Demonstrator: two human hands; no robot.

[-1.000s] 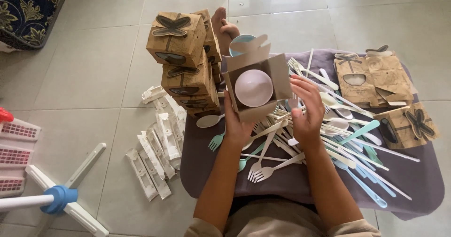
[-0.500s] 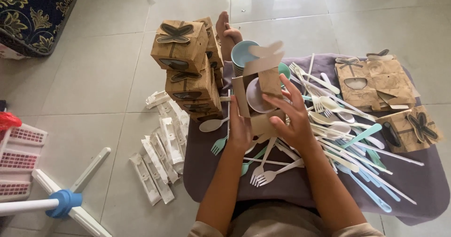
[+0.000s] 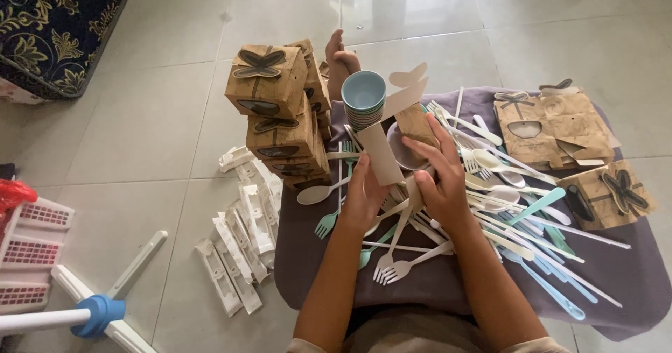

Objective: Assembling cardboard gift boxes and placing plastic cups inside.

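Grey floor tiles surround a purple cloth (image 3: 448, 283) spread over my lap, and every position below is referenced to that cloth. Above its centre I hold a brown cardboard box (image 3: 409, 139), partly folded, with its pale flaps open and its long axis tilted up and away from me toward the cloth's far edge. My left hand (image 3: 364, 195) is closed on the box's near-left panel, thumb against the pale inner face. My right hand (image 3: 441, 178) wraps the right side, fingers spread across the brown outer wall and pressing inward. Both hands are therefore in contact with the box at once, left one lower and nearer me, right one higher and farther. Inside the box a pale round plate or lid (image 3: 404, 153) shows, partly hidden by the flap. Just beyond the box, at the cloth's far-left edge, stands a stack of blue-green cups (image 3: 364, 100); the left hand is the nearer to it. Left of the cloth rises a stack of finished boxes (image 3: 280, 115) with butterfly-shaped closures. Loose plastic cutlery (image 3: 518, 220) covers the cloth's centre and right. Flat unfolded box blanks (image 3: 553, 125) lie at its far-right corner, and one assembled box (image 3: 605, 195) lies at its right edge.
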